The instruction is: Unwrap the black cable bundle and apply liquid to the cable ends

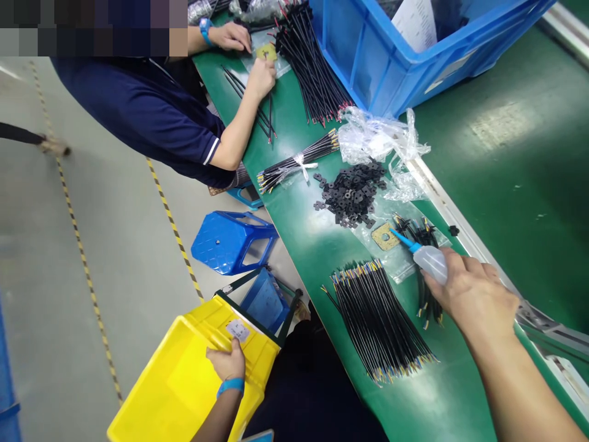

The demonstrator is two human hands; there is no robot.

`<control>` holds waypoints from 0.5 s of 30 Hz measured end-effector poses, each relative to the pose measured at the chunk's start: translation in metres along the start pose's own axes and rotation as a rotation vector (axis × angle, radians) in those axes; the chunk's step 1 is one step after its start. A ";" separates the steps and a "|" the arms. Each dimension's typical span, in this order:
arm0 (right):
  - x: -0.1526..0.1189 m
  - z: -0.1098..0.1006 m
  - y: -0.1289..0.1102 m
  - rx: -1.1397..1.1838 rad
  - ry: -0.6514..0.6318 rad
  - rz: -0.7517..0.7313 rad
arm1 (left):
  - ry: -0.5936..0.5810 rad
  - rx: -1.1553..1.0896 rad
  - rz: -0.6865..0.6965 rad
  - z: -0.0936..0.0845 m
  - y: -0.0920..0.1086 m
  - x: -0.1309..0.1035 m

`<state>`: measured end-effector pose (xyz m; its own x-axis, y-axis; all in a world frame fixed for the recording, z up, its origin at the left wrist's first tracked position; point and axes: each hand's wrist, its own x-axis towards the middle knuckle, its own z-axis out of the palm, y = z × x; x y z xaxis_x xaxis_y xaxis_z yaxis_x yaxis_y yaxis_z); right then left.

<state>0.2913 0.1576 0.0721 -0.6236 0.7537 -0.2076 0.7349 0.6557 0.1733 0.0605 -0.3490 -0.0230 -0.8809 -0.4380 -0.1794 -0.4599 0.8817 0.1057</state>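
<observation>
My right hand (473, 291) is wrapped round a translucent bottle (431, 263) with a blue nozzle. The nozzle tip is at a small yellowish square piece (385, 237) with a hole, lying on a clear plastic bag. My left hand (227, 362), with a blue wristband, rests against the side of a yellow bin (184, 362); its thumb points up and whether it grips the wall is unclear. A row of black cables (381, 322) lies nearest me. Beside my right hand is a small bunch of black cables (421, 270). A heap of black clips (352, 193) sits beyond.
A person (151, 116) works at the green table's far left, hands on another yellowish piece. A large blue crate (391, 67) stands at the back. Tied cables (299, 161), crumpled plastic (381, 135) and a metal rail (442, 205) are nearby; a blue stool (225, 242) stands left.
</observation>
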 end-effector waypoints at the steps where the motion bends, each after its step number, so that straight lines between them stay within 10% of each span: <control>1: -0.002 0.000 0.001 -0.005 -0.005 0.008 | -0.003 0.001 0.002 -0.001 0.001 0.000; 15: -0.034 0.008 0.004 -0.001 0.011 -0.036 | -0.003 0.004 0.016 -0.003 0.004 0.000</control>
<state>0.3171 0.1341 0.0722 -0.6526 0.7299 -0.2036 0.7115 0.6826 0.1665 0.0587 -0.3462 -0.0196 -0.8878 -0.4233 -0.1808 -0.4454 0.8892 0.1050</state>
